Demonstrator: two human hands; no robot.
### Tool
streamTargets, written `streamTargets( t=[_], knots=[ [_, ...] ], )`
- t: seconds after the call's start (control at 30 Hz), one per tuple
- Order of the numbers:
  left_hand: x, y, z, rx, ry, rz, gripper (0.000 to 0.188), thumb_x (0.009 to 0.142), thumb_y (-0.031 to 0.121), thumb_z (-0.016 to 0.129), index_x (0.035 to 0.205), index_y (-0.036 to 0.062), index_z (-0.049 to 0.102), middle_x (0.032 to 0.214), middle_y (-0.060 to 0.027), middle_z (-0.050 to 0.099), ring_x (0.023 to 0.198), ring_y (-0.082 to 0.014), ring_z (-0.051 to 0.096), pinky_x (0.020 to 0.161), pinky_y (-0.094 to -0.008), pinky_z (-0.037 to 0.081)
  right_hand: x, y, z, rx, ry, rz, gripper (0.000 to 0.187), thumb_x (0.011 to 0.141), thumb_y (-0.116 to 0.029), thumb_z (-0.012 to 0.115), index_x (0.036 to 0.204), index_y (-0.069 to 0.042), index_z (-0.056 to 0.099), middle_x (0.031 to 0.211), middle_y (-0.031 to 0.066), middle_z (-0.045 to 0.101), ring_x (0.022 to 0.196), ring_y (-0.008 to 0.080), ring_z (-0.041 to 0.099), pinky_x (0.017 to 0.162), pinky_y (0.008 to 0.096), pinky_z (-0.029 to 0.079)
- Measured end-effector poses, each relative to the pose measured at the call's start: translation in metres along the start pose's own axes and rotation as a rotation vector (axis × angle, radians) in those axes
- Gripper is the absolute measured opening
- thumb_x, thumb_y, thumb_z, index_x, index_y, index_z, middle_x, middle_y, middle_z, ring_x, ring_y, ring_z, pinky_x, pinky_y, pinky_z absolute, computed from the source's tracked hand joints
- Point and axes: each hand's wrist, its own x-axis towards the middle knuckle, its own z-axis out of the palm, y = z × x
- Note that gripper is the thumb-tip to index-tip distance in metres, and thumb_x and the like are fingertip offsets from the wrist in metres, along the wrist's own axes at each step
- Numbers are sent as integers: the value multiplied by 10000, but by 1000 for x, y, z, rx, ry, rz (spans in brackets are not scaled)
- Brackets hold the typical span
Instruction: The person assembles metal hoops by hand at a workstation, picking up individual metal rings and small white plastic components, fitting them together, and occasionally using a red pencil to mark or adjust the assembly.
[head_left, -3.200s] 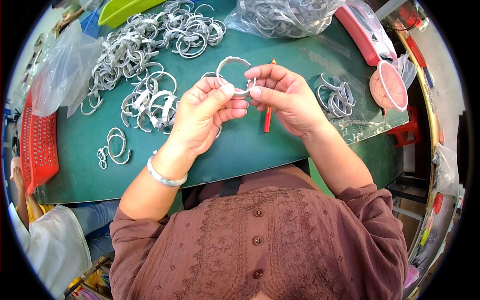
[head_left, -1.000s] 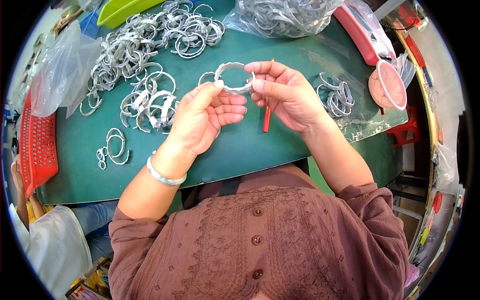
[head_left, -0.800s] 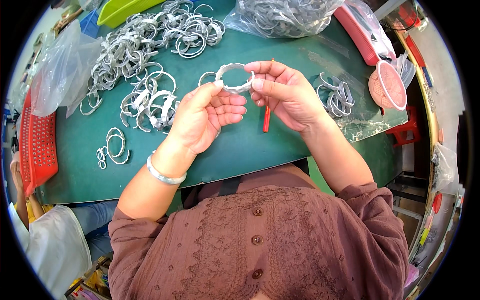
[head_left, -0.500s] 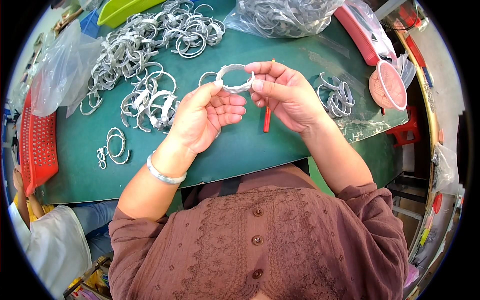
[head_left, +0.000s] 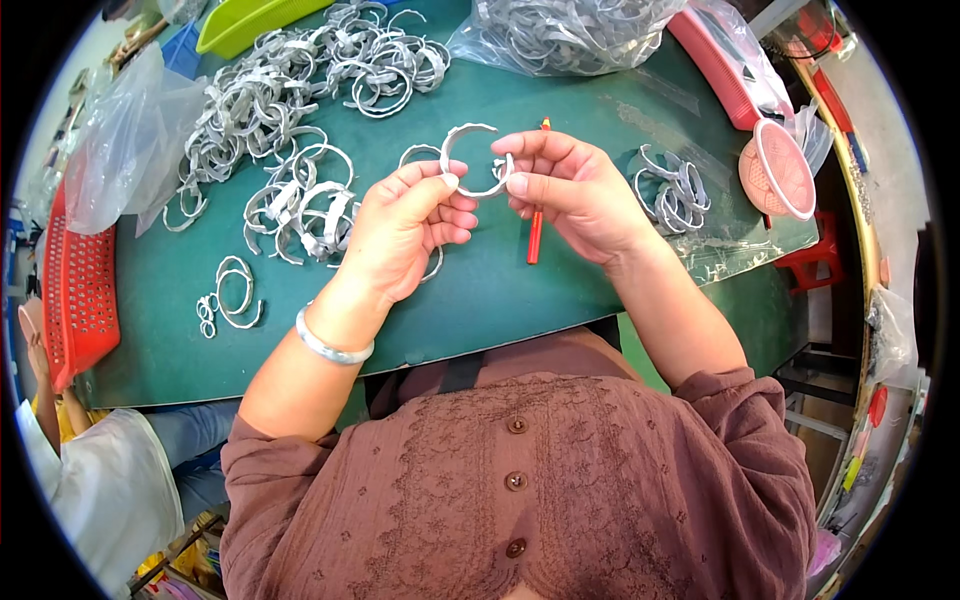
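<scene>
Green worktable, pile of grey cuffs at far left. Left hand and right hand pinch, thumb against fingers, opposite sides of one C-shaped cuff, held above the worktable. Judged risks: uneven finger pressure could distort its gap; a loose fingertip pinch could let it drop.

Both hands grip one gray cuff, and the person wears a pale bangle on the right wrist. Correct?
Wrong side: the head view shows the pale bangle on the left wrist. The left hand and right hand do grip one gray cuff.
</scene>
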Motion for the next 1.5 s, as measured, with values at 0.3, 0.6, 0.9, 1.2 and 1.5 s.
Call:
streamTargets(
  t=[0.3,0.6,0.9,1.2,1.5],
  knots=[
    [-1,-1,7,400,108,61,144,793,77,548,901,-15,523,708,-74,589,574,-116,564,506,-219,464,-18,-6,-32,-1268,2,-449,302,724,76,510,1006,-22,563,908,80,561,794,204,554,697,273,454],
    [0,-8,11,519,108,42,88,793,59,561,845,3,518,686,-63,585,554,-102,561,483,-203,459,-24,2,-37,-1831,-264,-674,166,658,-77,549,816,-29,547,951,84,508,784,204,517,668,295,453],
    [-1,-8,14,682,101,2,91,789,65,580,807,9,511,674,-53,580,551,-87,547,484,-194,445,-27,-4,-46,-1897,-536,-763,197,659,-112,534,833,-24,505,924,94,515,767,197,506,678,298,441],
    [-1,-5,13,796,120,-16,97,796,71,555,857,5,519,668,-34,577,546,-76,540,468,-189,430,-32,-18,-37,-1911,-404,-861,130,696,-144,507,793,-62,483,845,68,516,700,199,513,627,305,453],
    [-3,-7,15,989,121,135,393,778,56,536,1155,-16,450,605,-40,560,514,-89,523,470,-217,419,-34,-34,-42,-905,138,-697,128,760,-24,598,739,-32,472,696,23,486,583,80,465,513,204,378]
  ],
)
